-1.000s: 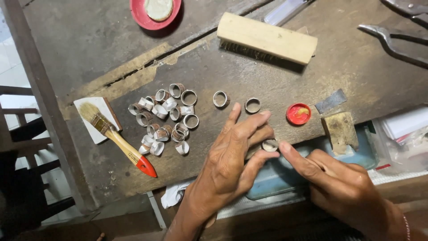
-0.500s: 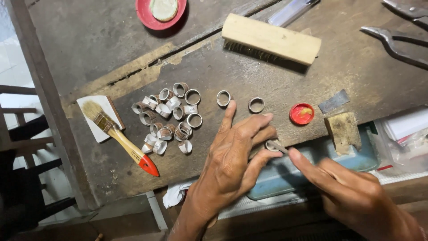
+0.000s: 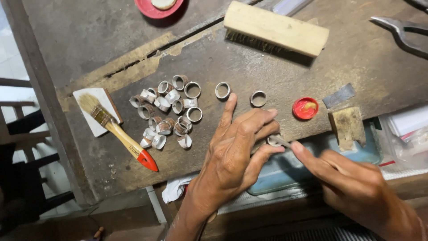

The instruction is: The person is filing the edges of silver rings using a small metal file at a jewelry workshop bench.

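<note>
Clear plastic packets (image 3: 408,134) holding white contents sit at the tabletop's (image 3: 89,40) right edge; no labels, signs or screens.

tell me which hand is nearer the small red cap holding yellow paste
Right. The right hand lies just below the small red cap, fingers pointing left; the left hand sits farther off, to its lower left.

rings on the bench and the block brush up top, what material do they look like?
Rings: look like thin sheet metal, silvery-grey and dull, some with brownish patches; the alloy cannot be told. The left hand holds one ring against a thin tool in the right hand. Block brush: pale unfinished wood by its grain and colour, with dark bristles underneath, fibre unclear.
</note>
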